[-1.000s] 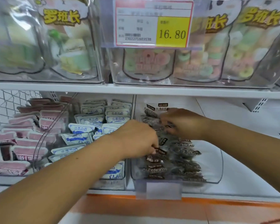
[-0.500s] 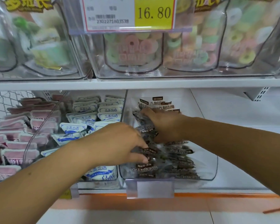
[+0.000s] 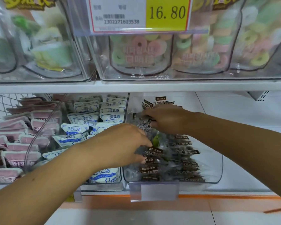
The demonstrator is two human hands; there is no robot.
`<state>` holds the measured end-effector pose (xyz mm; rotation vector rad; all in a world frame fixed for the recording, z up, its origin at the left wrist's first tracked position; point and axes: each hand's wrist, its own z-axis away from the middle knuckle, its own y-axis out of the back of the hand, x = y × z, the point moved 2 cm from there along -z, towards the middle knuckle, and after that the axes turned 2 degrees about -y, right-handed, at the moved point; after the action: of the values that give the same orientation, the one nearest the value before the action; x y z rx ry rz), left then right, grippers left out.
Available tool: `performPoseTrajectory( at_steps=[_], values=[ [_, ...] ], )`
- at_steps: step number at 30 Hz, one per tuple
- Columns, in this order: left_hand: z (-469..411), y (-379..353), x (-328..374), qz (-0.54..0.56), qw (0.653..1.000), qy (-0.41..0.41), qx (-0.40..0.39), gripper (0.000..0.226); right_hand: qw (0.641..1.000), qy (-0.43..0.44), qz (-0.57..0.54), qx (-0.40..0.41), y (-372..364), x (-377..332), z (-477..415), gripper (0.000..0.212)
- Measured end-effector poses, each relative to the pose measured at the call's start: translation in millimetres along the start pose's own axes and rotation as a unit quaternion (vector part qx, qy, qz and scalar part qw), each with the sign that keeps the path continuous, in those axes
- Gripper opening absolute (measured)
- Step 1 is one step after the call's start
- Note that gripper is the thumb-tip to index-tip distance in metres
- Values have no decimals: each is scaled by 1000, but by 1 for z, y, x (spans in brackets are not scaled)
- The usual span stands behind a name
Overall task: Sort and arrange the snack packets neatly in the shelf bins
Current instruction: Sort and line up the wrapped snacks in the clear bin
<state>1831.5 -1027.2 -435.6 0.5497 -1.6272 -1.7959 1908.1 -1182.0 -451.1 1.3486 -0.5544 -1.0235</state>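
1. A white shelf board [image 3: 152, 86] runs across the view above both hands.
2. Clear upper bins [image 3: 185, 77] stand on that board, well above the hands. They hold bags of pastel ring sweets.
3. A clear bin [image 3: 214, 168] sits below the board. Both hands reach into it from the front.
4. The dark packets [image 3: 182, 159] fill this bin. They lie stacked under and between the two hands.
5. The left hand [image 3: 120, 143] enters the bin at its near left side. Its fingers are bent and its fingertips [image 3: 148, 145] and thumb rest on the dark packets. It cannot be determined whether they clamp a packet.
6. The right hand [image 3: 167, 119] sits farther back, beyond the left hand. Its fingers are curled together and pinch the dark packets at the rear of the stack.
7. Blue-and-white packets [image 3: 86, 109] fill the next bin, just left of the left hand.
8. Pink packets [image 3: 21, 158] fill the bin farther left, well apart from both hands.
9. A price tag [image 3: 141, 13] reading 16.80 hangs above the right hand.
10. A blank label holder [image 3: 157, 190] hangs on the bin front, below the left hand's fingers.
11. A small green piece [image 3: 156, 140] shows among the dark packets, between the hands.
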Motion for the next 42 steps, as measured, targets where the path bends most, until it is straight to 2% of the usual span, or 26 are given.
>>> performPoseTrajectory(
  at_steps=[4,5,7,9,12,14,18,20,22,27,28,30,33,35,38,40,42],
  values=[
    [-2,10,2,59,997,25,32,51,986,-47,-157,-13,3,14,12,58],
    [-4,14,-1,68,995,35,61,51,982,-58,-179,-8,4,15,13,54],
    [-12,22,-13,47,987,53,142,55,985,-47,-168,11,4,16,13,34],
    [-21,27,-21,6,983,61,171,67,983,-46,-174,35,5,16,12,24],
    [-38,28,-24,-34,989,80,121,89,980,-58,-188,41,8,16,17,31],
    [-48,28,-27,-34,991,103,77,94,982,-47,-183,26,10,13,24,33],
    [-59,27,-32,-7,995,97,30,63,986,-39,-163,-1,13,4,42,33],
    [-63,28,-34,-25,993,110,19,57,986,-64,-139,70,15,3,49,34],
    [-65,28,-32,-44,993,109,10,56,969,-105,-159,155,19,4,57,29],
    [-72,33,-29,-26,997,72,27,76,970,-102,-67,208,22,12,59,16],
    [-74,33,-29,-29,997,65,21,76,973,-101,-60,201,24,13,58,13],
    [-76,29,-30,-39,998,56,-13,73,985,-90,-94,113,21,12,55,6],
    [-80,16,-30,-56,994,58,-74,85,991,-57,-115,-19,3,11,47,21],
    [-83,13,-32,-57,993,71,-80,88,993,-48,-101,-42,-1,12,45,25],
    [-88,16,-38,-49,994,78,-54,63,995,-36,-85,-48,0,16,49,24],
    [-89,17,-45,-1,996,83,-28,51,996,-19,-63,-66,-2,14,52,24],
    [-89,16,-53,69,993,96,-11,50,996,8,-41,-80,-6,11,49,27]
  ],
)
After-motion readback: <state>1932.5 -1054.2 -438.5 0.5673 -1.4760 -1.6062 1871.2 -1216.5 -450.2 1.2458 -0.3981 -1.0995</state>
